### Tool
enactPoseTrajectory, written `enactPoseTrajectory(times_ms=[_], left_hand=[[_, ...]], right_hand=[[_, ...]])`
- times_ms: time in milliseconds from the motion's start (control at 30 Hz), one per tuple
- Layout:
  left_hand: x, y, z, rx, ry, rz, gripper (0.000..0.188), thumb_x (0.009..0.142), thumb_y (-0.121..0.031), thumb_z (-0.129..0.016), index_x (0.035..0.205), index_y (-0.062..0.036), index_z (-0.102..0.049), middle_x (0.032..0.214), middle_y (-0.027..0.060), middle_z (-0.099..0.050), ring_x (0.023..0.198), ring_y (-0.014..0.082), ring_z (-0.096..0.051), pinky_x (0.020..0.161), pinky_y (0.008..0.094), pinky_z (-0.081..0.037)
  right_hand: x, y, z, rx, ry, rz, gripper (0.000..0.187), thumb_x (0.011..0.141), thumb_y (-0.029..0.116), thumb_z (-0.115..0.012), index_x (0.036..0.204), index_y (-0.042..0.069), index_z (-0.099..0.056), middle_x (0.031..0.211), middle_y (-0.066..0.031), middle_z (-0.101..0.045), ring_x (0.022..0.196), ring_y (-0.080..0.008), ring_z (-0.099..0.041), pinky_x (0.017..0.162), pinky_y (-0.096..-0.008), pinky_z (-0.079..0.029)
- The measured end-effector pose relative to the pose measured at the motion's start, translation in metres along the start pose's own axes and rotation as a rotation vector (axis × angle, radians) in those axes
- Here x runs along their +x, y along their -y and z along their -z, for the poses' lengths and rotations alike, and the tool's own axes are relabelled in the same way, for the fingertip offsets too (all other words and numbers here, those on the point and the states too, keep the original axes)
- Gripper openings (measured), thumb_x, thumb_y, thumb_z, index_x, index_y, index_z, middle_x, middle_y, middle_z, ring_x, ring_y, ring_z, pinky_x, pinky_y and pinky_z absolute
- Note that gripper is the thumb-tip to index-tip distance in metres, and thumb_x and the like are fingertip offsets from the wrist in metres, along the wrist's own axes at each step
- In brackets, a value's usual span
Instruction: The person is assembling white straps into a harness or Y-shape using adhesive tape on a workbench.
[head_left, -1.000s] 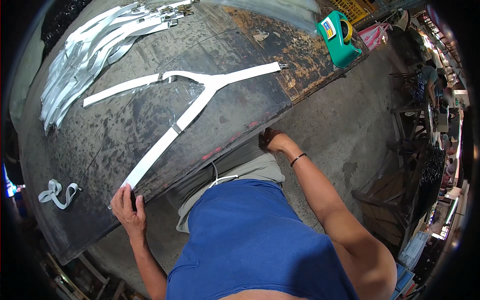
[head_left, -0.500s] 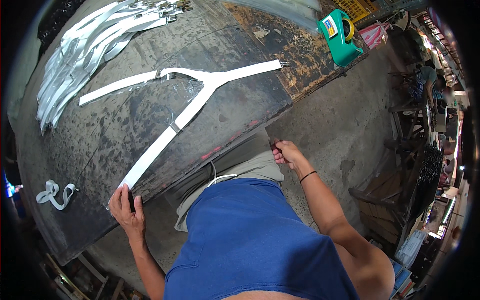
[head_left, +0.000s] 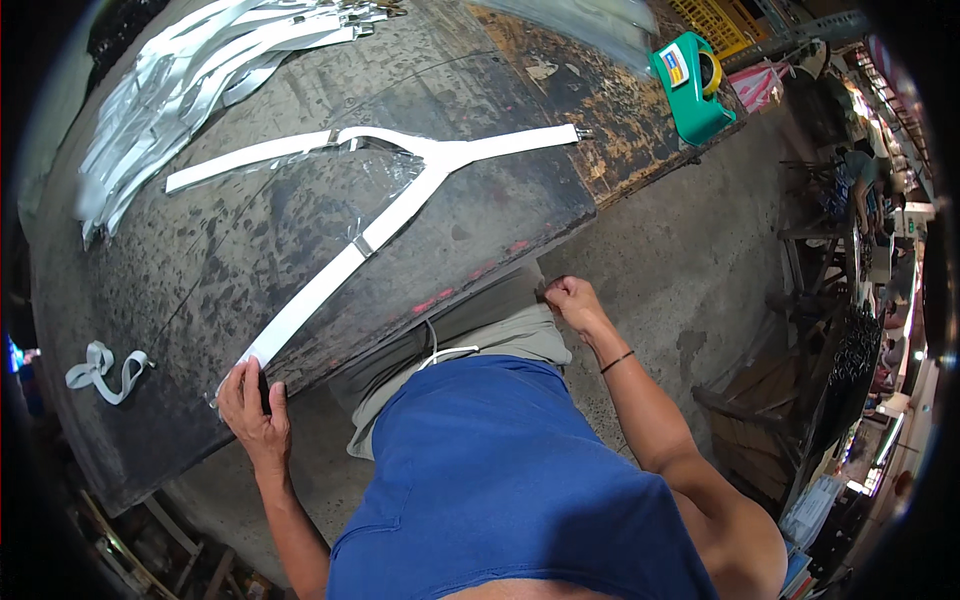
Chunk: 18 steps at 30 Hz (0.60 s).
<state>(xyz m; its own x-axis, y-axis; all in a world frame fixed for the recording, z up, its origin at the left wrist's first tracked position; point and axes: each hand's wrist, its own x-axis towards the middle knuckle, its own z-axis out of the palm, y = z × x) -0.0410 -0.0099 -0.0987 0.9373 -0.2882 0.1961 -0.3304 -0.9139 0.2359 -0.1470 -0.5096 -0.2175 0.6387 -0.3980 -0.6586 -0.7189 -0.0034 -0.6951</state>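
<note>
Scuffed tabletop (head_left: 230, 250); left hand (head_left: 255, 412) half-open on suspenders (head_left: 310, 298); right hand (head_left: 574, 303) curled shut, contents unclear; light touch could cause slippage

- White Y-shaped suspenders (head_left: 402, 206) are lying spread across a dark tabletop (head_left: 270, 235).
- The upper-left strap (head_left: 260, 155) is bowing near the junction (head_left: 446, 155).
- A metal clip (head_left: 585, 134) is tipping the right strap (head_left: 525, 142).

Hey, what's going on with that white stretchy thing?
The person's left hand touches one end of a white Y-shaped strap lying on a dark table. The right hand is by the shorts; I can't tell if it holds anything. More white straps lie piled at the far left.
</note>
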Motion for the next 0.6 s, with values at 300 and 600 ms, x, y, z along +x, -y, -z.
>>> enactPoseTrajectory(times_ms=[300, 600], left_hand=[[0.007, -0.002, -0.011, -0.095, -0.09, -0.078, 0.049, 0.08, -0.029, -0.077, 0.121, -0.0057, -0.065, 0.121, 0.0109, -0.062, 0.111, 0.0329, -0.058, 0.092, 0.045, -0.044], [-0.008, -0.01, -0.003, -0.051, -0.117, -0.017, 0.047, 0.084, -0.033, -0.073, 0.123, -0.009, -0.064, 0.124, 0.0041, -0.058, 0.115, 0.0258, -0.051, 0.093, 0.0402, -0.04]], right_hand=[[-0.077, 0.174, -0.026, -0.222, 0.327, 0.604, 0.01, 0.092, 0.01, -0.065, 0.089, 0.001, -0.062, 0.082, 0.0002, -0.055, 0.075, -0.0093, -0.051, 0.067, -0.025, -0.043], [-0.065, 0.304, -0.22, -0.761, 1.058, 1.157, 0.011, 0.091, 0.011, -0.065, 0.092, 0.0, -0.061, 0.079, -0.0138, -0.059, 0.072, -0.0293, -0.057, 0.065, -0.0386, -0.046]])
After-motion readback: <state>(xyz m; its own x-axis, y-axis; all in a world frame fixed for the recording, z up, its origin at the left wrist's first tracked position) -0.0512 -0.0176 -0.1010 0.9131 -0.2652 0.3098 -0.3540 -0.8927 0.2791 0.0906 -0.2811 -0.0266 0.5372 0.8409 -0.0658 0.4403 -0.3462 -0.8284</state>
